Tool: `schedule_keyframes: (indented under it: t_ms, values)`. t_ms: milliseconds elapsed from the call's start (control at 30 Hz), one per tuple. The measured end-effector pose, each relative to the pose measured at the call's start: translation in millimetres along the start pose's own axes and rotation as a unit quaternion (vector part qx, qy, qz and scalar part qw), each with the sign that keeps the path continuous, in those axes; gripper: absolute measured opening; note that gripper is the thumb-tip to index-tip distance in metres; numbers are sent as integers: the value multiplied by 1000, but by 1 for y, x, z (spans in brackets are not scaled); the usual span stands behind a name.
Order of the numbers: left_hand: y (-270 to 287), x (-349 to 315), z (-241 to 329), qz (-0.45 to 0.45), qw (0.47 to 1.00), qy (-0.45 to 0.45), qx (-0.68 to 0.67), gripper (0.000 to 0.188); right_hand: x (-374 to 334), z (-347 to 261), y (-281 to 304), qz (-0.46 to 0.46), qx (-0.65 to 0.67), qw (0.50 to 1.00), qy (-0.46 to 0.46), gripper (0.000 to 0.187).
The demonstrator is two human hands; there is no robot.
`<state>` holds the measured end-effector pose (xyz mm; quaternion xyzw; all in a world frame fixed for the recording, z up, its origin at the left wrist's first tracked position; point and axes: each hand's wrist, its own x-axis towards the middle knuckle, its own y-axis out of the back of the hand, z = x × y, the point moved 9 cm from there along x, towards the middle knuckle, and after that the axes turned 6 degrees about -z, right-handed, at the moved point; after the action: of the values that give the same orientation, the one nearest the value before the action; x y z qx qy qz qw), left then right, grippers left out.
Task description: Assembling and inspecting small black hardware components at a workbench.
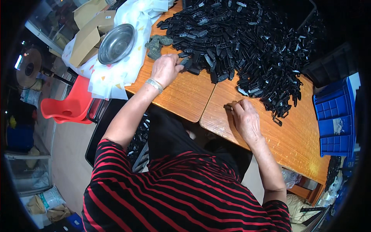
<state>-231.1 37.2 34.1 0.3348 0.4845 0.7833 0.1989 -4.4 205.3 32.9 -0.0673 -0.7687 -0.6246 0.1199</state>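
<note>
A large heap of small black plastic parts [232,38] covers the far side of the wooden table [185,92]; some look like oblong loops or buckles. At the heap's near left edge, my left hand [165,71] pinches a dark plastic part [186,62] between thumb and fingers, with other parts touching it. My right hand [246,120] rests over the near edge of the table, right of the seam. Its fingers are closed on a small dark piece [228,107], whose kind is too small to tell. One dark loop-shaped part [277,121] lies at the heap's near right edge.
A grey-green glove [158,45] lies beyond my left hand. Left of it are a metal bowl [116,43], a patterned plastic sheet [110,79] and a cardboard box [87,40]. A red chair [67,104] stands left; a blue crate [335,120] stands right.
</note>
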Motion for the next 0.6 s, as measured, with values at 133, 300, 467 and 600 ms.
schedule_keyframes:
  t_ms: [133,300,467,600]
  values:
    - [-4,-18,15,-32,995,26,-96,22,-3,-4,-1,-20,53,998,-24,29]
    - [-17,-27,21,-93,960,80,-252,15,-2,9,-9,-33,27,998,-42,24]
    - [-4,-22,22,-32,979,53,-194,17,-4,17,-13,-1,32,998,-59,19]
    - [-9,-11,39,-38,996,6,-81,21,-3,23,-12,-7,22,995,-100,13]
